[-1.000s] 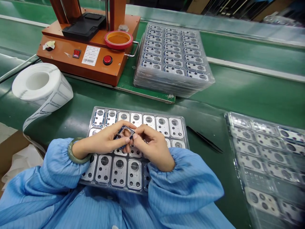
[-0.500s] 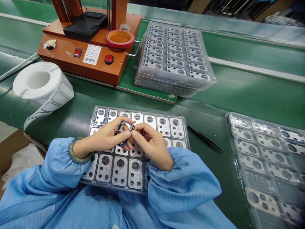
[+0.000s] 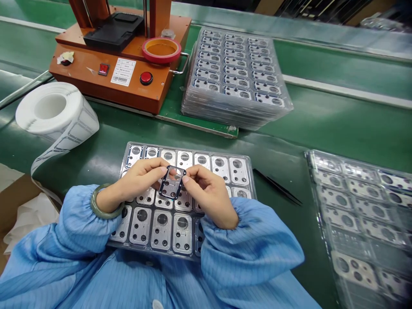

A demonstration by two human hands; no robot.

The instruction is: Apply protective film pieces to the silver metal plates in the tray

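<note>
**Dark-edged plate pinched up over a filled tray**

At frame center, the left hand (image 3: 135,180) and right hand (image 3: 210,195) pinch a dark-edged plate (image 3: 171,187) by opposite edges. The step looks like close handling of this single piece; shifting it would call for a light, edge-only grip. Beneath, a clear tray (image 3: 250,174) holds similar plates in rows. Upper center, a tray stack (image 3: 225,110) carries more; at right, a partly filled tray (image 3: 349,241) lies on the worktop (image 3: 277,154).
</note>
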